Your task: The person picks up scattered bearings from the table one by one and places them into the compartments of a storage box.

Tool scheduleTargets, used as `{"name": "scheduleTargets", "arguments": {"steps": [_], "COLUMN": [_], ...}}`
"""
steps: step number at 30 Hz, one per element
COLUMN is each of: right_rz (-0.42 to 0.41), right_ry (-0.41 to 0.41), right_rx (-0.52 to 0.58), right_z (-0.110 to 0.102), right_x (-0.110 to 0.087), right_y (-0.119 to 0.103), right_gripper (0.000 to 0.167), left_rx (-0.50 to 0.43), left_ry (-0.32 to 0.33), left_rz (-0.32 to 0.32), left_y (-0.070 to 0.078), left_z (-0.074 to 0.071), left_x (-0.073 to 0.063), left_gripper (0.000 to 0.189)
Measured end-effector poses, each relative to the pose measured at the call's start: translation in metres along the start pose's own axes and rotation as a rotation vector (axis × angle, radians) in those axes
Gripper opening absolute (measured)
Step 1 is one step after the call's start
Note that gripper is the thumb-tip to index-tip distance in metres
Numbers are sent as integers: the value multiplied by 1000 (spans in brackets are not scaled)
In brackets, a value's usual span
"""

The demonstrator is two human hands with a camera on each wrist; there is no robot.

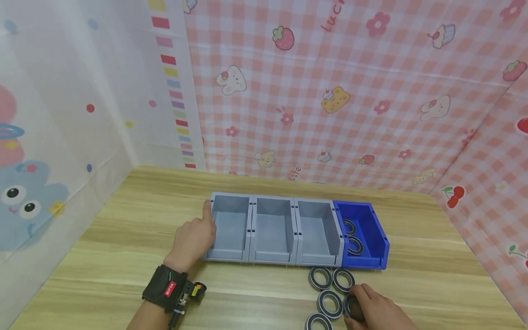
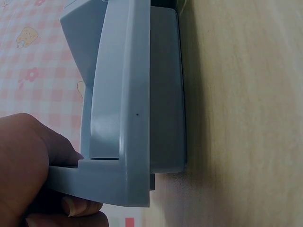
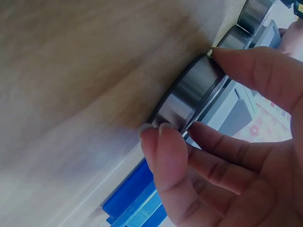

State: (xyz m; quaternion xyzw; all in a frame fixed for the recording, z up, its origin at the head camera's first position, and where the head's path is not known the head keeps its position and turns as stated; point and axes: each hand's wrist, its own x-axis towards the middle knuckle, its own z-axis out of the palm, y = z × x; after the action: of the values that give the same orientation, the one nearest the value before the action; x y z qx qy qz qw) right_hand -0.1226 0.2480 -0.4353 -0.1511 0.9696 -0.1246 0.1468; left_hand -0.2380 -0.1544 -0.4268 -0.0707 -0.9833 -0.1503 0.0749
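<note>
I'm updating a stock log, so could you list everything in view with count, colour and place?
Table: 1, pale wood, across the lower head view
Blue bin: 1, blue, right end of the row
Grey bins: 3, grey, left of the blue bin
Binned bearings: 2, black and silver, inside the blue bin
Loose bearings: 4, black and silver, before the row's right end
Held bearing: 1, black and silver, beside the loose ones
Checked cloth: count unclear, pink and white, back and right
White cloth: 1, white with prints, left
Wrist strap: 1, black, lower left
Left grip: 1, on the leftmost grey bin
Right grip: 1, around the held bearing
</note>
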Motion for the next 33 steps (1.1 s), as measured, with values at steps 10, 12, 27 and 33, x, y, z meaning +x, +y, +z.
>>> {"name": "scheduleTargets", "arguments": {"steps": [10,12,27,33], "right_rz": [16,29,-93,-233], "right_ry": [-51,-39,244,266], "right_rx": [-15,-36,-215,-232], "right_z": [-10,-13,-45,-52], "right_x": [-2,-2,6,16], "right_y": [-4,-6,-37,-48], "right_gripper": [50,50,50,47], "left_rx": [1,1,2,0], "left_ry": [14,15,7,0], "left_rz": [15,16,14,7], "left_y": [3,3,0,0], "left_z": [-1,-1,-4,-2], "left_x": [0,-1,2,0], "left_gripper": [56,56,56,55]}}
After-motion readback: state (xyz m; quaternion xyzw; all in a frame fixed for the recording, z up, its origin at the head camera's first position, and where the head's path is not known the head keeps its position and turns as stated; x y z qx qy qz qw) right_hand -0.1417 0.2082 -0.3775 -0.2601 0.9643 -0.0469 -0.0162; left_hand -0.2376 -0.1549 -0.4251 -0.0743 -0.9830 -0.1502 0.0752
